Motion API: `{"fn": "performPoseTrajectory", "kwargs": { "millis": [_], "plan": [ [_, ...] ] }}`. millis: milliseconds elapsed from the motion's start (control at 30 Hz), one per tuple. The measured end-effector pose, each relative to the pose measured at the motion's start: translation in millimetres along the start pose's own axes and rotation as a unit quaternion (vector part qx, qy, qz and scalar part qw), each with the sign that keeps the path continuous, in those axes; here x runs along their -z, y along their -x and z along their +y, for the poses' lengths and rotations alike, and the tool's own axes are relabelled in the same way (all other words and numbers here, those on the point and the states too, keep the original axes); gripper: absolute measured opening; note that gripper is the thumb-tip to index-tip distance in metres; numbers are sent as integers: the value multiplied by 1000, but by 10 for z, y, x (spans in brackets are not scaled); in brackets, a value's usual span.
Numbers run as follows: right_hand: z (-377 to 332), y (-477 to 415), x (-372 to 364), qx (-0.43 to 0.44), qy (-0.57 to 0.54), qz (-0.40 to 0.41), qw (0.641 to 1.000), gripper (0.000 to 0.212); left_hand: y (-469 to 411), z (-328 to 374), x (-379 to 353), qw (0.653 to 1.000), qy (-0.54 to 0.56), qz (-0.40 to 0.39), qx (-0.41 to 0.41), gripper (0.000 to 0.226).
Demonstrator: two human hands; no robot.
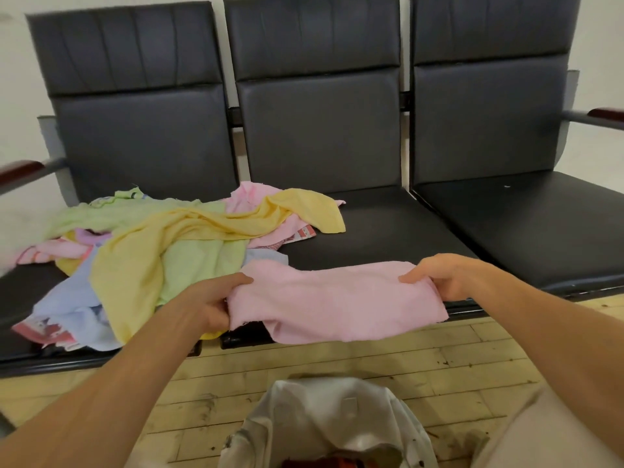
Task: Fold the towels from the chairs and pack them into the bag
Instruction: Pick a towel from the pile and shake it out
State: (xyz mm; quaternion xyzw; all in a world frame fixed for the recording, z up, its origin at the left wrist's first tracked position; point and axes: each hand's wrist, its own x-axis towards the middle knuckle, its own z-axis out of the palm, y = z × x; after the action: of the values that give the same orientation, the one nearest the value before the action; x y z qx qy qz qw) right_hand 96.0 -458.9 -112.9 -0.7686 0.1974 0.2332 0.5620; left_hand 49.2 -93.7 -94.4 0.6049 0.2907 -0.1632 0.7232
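A pink towel (332, 300) lies stretched across the front edge of the middle chair seat (381, 231), folded into a long band. My left hand (216, 298) grips its left end and my right hand (442, 276) pinches its right end. A loose heap of towels (162, 244) in yellow, green, blue and pink covers the left seat and spills onto the middle one. A white bag (331, 423) stands open on the floor below my hands, with something red showing inside.
Three joined black chairs run along a pale wall; the right seat (526, 228) is bare. Wooden armrests (20, 170) stick out at both ends. The floor (456, 359) is pale, scuffed wooden boards.
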Motion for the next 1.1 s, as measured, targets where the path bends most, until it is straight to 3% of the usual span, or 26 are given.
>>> {"fn": "performPoseTrajectory", "kwargs": {
  "millis": [100, 267, 533, 700, 767, 867, 900, 933, 967, 1033, 1100],
  "plan": [
    [-8, 12, -44, -14, -14, -22, 1000, 49, 92, 15, -59, 1000, -3, -12, -7, 18],
    [-1, 28, -19, -8, -30, -17, 999, 46, 248, 167, -441, 995, -47, -18, -89, 16],
    [137, -59, 179, -10, -6, 49, 999, 49, 189, 265, -1114, 985, -90, -61, -135, 40],
    [189, -45, 289, 43, 59, 164, 984, 54, 46, 27, -965, 987, -77, -36, -136, 29],
    [184, 22, 255, 64, 199, 223, 952, 41, 13, -25, -827, 991, -40, -29, -124, 28],
    [42, 137, 69, 208, 434, 330, 812, 47, 3, -71, -765, 993, 7, -47, -112, 20],
    [-34, 208, -60, 279, 423, 308, 805, 51, 17, -83, -784, 992, 10, -54, -113, 14],
    [-106, 304, -215, 339, 379, 237, 828, 52, 29, -93, -806, 992, 11, -60, -115, 9],
    [-165, 401, -386, 376, 338, 138, 852, 55, 39, -100, -823, 990, 12, -67, -120, 6],
    [-224, 538, -773, 393, 365, 1, 844, 68, 30, -98, -826, 987, 12, -79, -138, 7],
    [-189, 519, -1067, 397, 407, -11, 823, 76, 13, -76, -810, 983, -5, -90, -159, 13]
  ]
}}
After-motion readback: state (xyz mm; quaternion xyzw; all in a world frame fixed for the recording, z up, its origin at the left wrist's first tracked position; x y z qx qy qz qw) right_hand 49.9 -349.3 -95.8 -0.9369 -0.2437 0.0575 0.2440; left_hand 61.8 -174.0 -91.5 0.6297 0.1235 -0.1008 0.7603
